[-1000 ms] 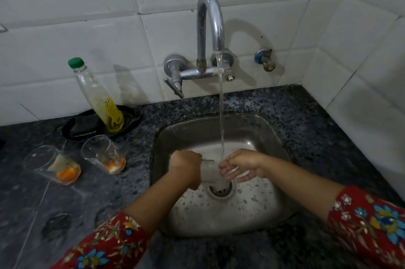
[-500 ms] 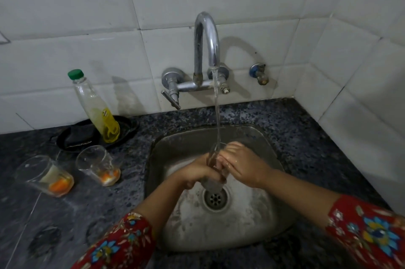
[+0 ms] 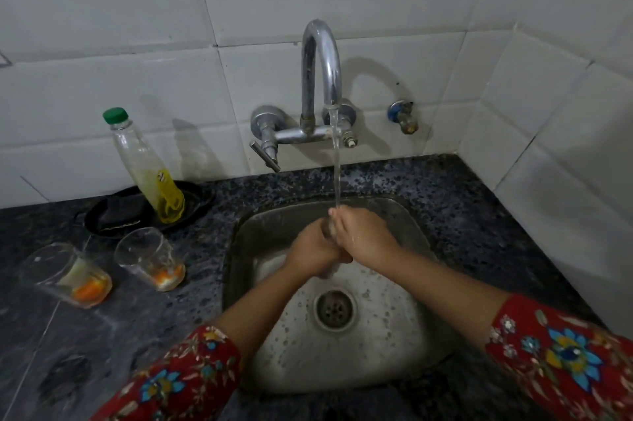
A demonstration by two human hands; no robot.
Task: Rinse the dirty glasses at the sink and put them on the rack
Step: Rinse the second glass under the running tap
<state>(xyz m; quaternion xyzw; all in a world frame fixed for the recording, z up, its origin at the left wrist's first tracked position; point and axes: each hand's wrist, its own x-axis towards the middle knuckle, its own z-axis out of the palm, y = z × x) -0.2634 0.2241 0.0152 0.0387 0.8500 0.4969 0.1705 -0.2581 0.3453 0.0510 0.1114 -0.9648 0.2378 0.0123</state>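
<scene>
Counter (image 3: 394, 180): two dirty glasses (image 3: 70, 275) (image 3: 150, 257); one glass (image 3: 327, 230) in two hands (image 3: 313, 247) (image 3: 364, 237).

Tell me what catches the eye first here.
The left hand and right hand clasp a clear drinking glass under the thin water stream from the curved chrome tap, over the steel sink. Left of the sink on the dark speckled counter stand an outer dirty glass and an inner dirty glass, both clear with orange dregs, in front of a green-capped bottle of yellow liquid.
</scene>
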